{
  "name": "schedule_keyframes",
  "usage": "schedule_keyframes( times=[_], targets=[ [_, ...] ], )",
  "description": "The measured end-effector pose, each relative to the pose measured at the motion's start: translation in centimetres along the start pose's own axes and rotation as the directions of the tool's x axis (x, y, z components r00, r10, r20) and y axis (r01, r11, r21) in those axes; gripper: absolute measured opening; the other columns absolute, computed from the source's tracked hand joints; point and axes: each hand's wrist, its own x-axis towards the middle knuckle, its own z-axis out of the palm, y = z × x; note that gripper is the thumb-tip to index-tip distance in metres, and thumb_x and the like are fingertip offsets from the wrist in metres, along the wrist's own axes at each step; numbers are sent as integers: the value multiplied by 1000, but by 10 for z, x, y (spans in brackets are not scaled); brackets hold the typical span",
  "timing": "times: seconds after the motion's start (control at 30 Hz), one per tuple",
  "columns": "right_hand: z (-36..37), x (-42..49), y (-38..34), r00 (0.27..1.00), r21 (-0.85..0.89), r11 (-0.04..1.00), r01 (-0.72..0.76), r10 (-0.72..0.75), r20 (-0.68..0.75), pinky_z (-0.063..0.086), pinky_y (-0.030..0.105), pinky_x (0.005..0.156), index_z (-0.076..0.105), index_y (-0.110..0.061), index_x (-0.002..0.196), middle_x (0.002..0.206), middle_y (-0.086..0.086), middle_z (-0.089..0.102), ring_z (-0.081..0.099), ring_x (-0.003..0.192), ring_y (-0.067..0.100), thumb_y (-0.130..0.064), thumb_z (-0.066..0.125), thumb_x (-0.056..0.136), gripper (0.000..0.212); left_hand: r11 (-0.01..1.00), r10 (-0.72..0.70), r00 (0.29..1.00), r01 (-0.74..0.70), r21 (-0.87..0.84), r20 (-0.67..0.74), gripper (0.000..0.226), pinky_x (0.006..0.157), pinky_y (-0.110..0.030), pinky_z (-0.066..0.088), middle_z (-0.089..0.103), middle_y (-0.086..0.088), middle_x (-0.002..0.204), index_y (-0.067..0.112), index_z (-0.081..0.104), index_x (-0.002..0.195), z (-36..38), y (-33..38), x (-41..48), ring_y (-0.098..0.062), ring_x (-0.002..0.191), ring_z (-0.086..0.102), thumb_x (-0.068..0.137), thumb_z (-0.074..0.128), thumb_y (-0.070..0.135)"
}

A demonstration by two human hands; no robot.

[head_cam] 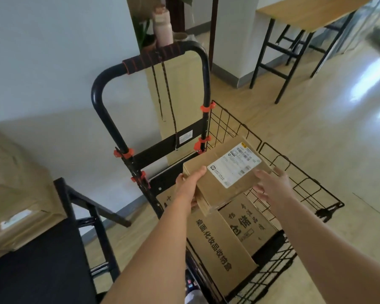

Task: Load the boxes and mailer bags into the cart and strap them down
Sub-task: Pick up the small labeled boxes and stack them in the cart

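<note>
Brown cardboard, matt and flat-sided, makes up the small box (226,172) that is held above the cart (228,126), over its far half. The box is pinched at its near left corner by the left hand (190,183), with the thumb laid on top and the fingers tucked beneath, so that grip is clamped on the box. The right hand (272,183) is held at the box's right edge with its grip spread and fingers straight; whether the edge is touched cannot be told through the blur. The box is probably kept level and label-up so that it can be set flat on the two larger boxes (219,244) laid side by side in the basket, whose printed tops offer an even platform. The cart's walls are made of thin black wire in a square grid, and a tubular handle (149,60) with a padded sleeve and orange clips is raised at the far left. A thin patterned cord (168,95) is hung from that handle, likely kept ready for strapping. On the bench (42,270) at the near left, crumpled brown parcels (13,194) are piled, so loading is judged unfinished.
</note>
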Motion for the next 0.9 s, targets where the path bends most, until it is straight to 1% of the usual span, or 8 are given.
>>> schedule_keyframes(
  times=[0.1,0.2,0.3,0.4,0.5,0.6,0.7,0.9],
  targets=[
    [15,18,0,999,-58,998,0,3,43,53,27,62,45,-19,139,111,5,63,65,97,19,-17,63,94,48,998,-1,999,-1,-68,-37,91,77,-40,52,60,-6,115,32,34,140,-1,3,17,-27,101,60,66,78,59],
    [35,35,-4,994,-63,995,-72,77,71,60,29,64,34,-22,149,108,5,63,67,92,17,-20,67,91,66,988,10,996,-23,-155,-87,93,89,-50,50,58,-5,123,47,25,144,2,2,32,-29,106,59,68,79,53],
    [64,49,-2,953,-167,974,-156,193,232,61,32,62,54,-15,131,103,8,66,69,89,20,-35,66,91,47,969,-8,984,-37,-244,-178,87,90,-53,50,58,-3,123,45,29,140,10,1,46,-29,107,59,70,78,51],
    [98,64,6,891,-258,958,-128,225,393,61,40,71,54,-23,134,121,5,63,66,93,24,-41,61,93,45,928,-79,961,-26,-371,-264,84,80,-49,56,57,-7,124,35,32,137,10,-2,63,-32,107,59,70,80,47],
    [124,85,14,852,-325,943,-71,227,472,57,54,84,43,-33,144,143,3,48,58,116,33,-37,58,97,49,894,-172,920,-4,-448,-352,71,69,-42,57,57,-8,118,29,39,125,-1,-13,82,-31,104,60,70,83,38],
    [146,110,28,796,-407,912,46,212,566,54,57,91,43,-32,143,140,1,51,55,118,28,-26,53,101,43,931,-228,847,45,-362,-480,57,93,-48,48,56,-1,113,29,41,113,-13,-30,106,-23,102,55,72,81,36],
    [168,133,52,772,-487,846,219,155,617,55,50,91,46,-31,141,130,1,60,62,97,20,-21,51,101,42,942,-251,796,71,-327,-551,50,71,-33,42,53,7,96,29,40,107,-18,-46,127,-12,81,50,75,78,29],
    [199,169,102,764,-621,701,351,169,623,54,39,87,43,-26,144,127,5,60,58,101,20,-10,49,100,47,966,-243,730,241,-93,-638,54,52,-21,33,59,1,111,22,42,131,-16,-83,165,-10,75,48,82,67,18]
  ],
)
